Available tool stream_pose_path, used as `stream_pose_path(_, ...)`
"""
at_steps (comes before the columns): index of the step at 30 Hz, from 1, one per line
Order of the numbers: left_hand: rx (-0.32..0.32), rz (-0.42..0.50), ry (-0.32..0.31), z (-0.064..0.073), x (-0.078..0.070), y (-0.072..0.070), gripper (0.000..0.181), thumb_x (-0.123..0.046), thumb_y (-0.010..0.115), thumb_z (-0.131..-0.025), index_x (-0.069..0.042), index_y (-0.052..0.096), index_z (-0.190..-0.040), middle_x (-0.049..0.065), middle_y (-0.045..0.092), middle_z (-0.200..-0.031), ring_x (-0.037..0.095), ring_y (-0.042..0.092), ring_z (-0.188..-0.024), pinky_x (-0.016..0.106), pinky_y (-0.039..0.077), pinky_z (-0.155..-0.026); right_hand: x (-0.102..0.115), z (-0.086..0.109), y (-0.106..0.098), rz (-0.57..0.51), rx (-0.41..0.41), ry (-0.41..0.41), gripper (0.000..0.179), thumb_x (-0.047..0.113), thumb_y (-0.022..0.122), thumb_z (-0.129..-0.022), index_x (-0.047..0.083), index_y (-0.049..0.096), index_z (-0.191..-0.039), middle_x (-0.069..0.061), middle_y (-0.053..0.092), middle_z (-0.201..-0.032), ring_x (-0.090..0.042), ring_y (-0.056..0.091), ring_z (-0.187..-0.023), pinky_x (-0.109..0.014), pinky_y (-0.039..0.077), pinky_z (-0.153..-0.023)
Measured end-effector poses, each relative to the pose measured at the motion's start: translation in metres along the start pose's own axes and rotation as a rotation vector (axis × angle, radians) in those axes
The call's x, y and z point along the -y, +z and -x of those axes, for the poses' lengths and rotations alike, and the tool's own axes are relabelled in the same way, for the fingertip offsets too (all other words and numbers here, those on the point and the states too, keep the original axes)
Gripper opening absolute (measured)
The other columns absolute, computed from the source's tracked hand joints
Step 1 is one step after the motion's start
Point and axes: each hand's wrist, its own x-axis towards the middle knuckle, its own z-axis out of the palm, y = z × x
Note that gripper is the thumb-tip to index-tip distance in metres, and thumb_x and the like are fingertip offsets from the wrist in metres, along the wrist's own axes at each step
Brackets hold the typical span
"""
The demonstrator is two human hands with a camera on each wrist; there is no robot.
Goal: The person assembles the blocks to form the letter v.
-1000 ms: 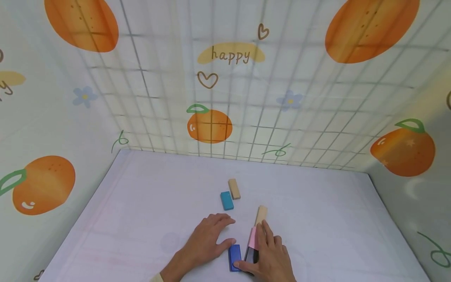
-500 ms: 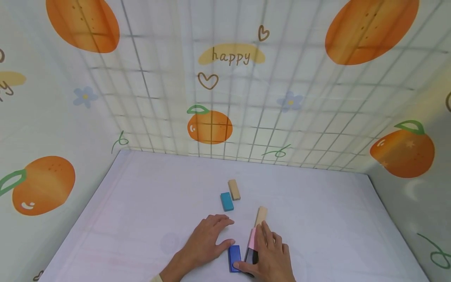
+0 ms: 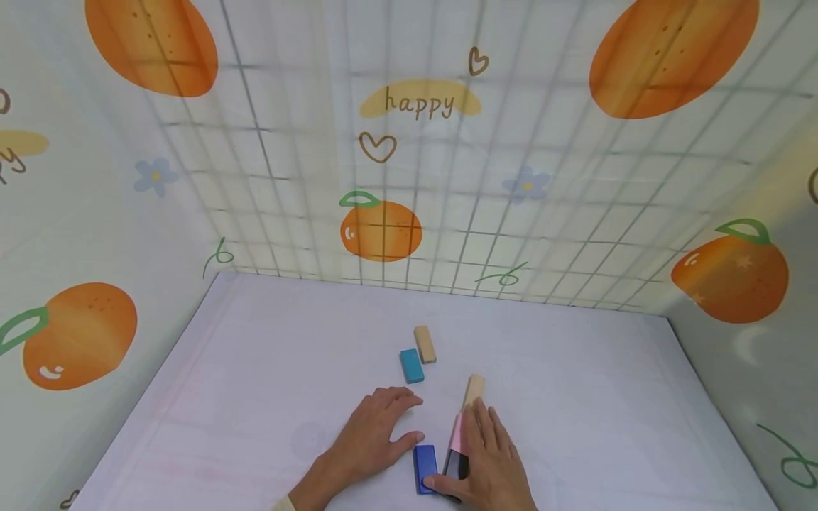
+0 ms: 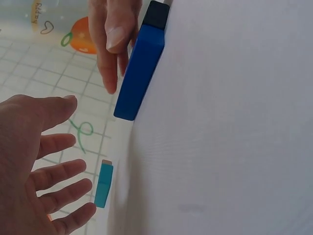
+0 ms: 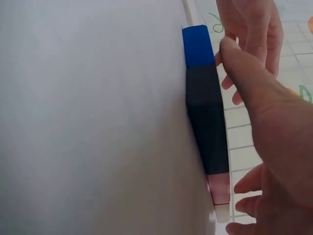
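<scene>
A row of wooden blocks lies on the white table under my right hand [image 3: 488, 461]: a black block [image 3: 456, 465], a pink block [image 3: 459, 434] and a plain wooden block [image 3: 474, 388]. A dark blue block [image 3: 424, 465] lies left of the black one, and its near end is by the right thumb. The right fingers are straight, their tips at the pink and plain blocks. My left hand [image 3: 371, 433] hovers with relaxed, spread fingers and holds nothing. Its thumb tip is close to the blue block's far end; the left wrist view shows a gap between them.
Farther back on the table [image 3: 268, 341] lie a turquoise block [image 3: 412, 365] and another plain wooden block [image 3: 424, 343], side by side. A printed curtain [image 3: 441, 177] with oranges and grid lines rises behind the table and along both sides.
The fingers of my right hand have straightened and come closer together over the blocks. My left hand has shifted very slightly left. The blocks have stayed in place.
</scene>
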Motion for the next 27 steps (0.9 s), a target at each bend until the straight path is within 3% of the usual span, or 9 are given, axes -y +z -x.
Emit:
stream_pose_path(7,-0.008,-0.009,-0.017,-0.005,0.004,-0.002,0.050,-0.051,0.065,-0.096,-0.027,0.058,-0.139,-0.006,0.056,-0.142,0.016,0.052,-0.128,0.044,0.046,-0.104,-0.004,-0.003,0.000,-0.035,0.043,-0.026,0.146,0.087,0.073,-0.052,0.002,0.023,-0.160,-0.022,0.012,-0.166,-0.043,0.020,-0.149,-0.063,0.018,-0.115)
stream_pose_path(15,-0.025,0.005,-0.019,-0.009,0.007,-0.005,0.050,-0.050,0.065,-0.096,-0.025,0.058,-0.140,-0.003,0.055,-0.143,0.019,0.052,-0.128,0.046,0.046,-0.103,-0.007,-0.002,0.002,-0.044,0.028,-0.044,0.147,0.088,0.072,-0.052,0.002,0.021,-0.160,-0.021,0.011,-0.167,-0.042,0.022,-0.149,-0.063,0.018,-0.115)
stream_pose_path(22,-0.080,0.003,-0.010,-0.015,0.019,-0.001,0.051,-0.047,0.066,-0.097,-0.023,0.058,-0.141,-0.001,0.057,-0.141,0.020,0.053,-0.127,0.045,0.046,-0.103,-0.006,-0.002,0.003,-0.052,0.027,-0.042,0.148,0.087,0.073,-0.052,0.002,0.021,-0.160,-0.021,0.010,-0.167,-0.043,0.021,-0.149,-0.064,0.018,-0.114)
stream_pose_path(27,-0.078,0.009,-0.040,-0.020,0.026,-0.001,0.054,-0.049,0.064,-0.097,-0.022,0.055,-0.143,0.001,0.054,-0.144,0.021,0.050,-0.132,0.045,0.044,-0.105,-0.007,-0.002,0.003,-0.047,0.030,-0.044,0.147,0.087,0.073,-0.052,0.002,0.021,-0.160,-0.021,0.009,-0.167,-0.043,0.021,-0.149,-0.064,0.018,-0.114)
